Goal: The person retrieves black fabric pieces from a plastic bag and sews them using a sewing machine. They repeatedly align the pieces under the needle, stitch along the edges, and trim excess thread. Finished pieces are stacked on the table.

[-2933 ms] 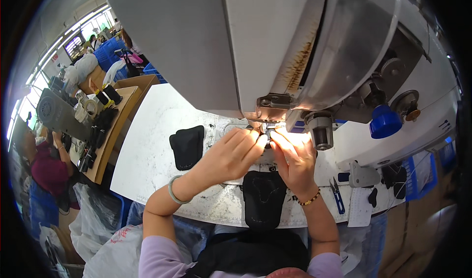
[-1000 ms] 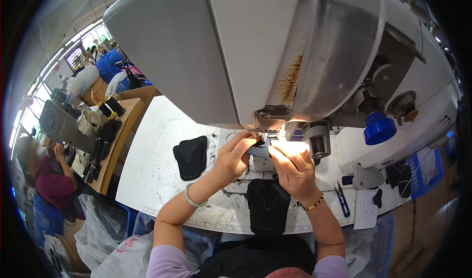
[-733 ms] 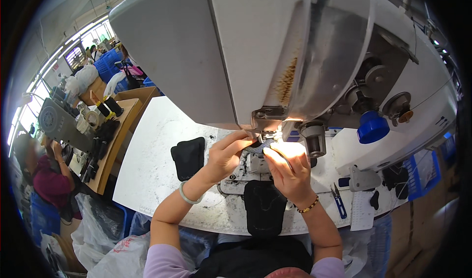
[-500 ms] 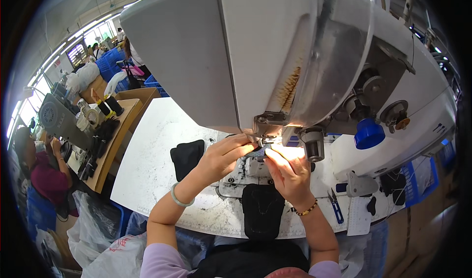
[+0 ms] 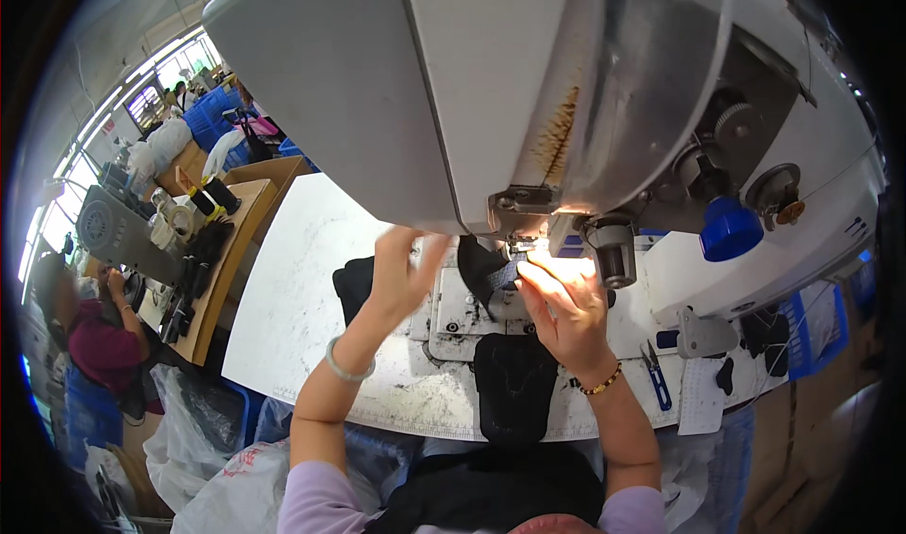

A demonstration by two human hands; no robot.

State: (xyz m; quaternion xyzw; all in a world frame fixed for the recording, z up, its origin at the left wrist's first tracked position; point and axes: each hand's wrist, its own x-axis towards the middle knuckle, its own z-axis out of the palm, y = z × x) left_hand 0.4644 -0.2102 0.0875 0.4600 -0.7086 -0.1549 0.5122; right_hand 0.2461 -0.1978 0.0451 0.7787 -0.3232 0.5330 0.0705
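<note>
Under the lit head of a sewing machine point(image 5: 377, 91) lies a small black and grey fabric piece point(image 5: 479, 268), its black part curling up on the left. My right hand point(image 5: 566, 312) pinches the right edge of this piece beside the needle area. My left hand point(image 5: 401, 279) is off the fabric, to its left, with thumb and fingers apart and smeared by motion. A flat black fabric piece point(image 5: 353, 287) lies beyond my left wrist, partly covered by it. Another black shaped piece point(image 5: 514, 388) rests at the table's near edge, between my forearms.
On the white table point(image 5: 283, 326) to the right lie blue-handled thread snips point(image 5: 657, 378) and a white card point(image 5: 700, 397). A blue crate point(image 5: 816, 331) stands farther right. At left, a person point(image 5: 104, 341) sits by another machine point(image 5: 123, 232). Plastic bags point(image 5: 236, 487) hang below the table.
My left hand has let go of the fabric and drawn back to the left. The fabric's black part now shows, raised. My right hand keeps its pinch; the whole view has shifted slightly.
</note>
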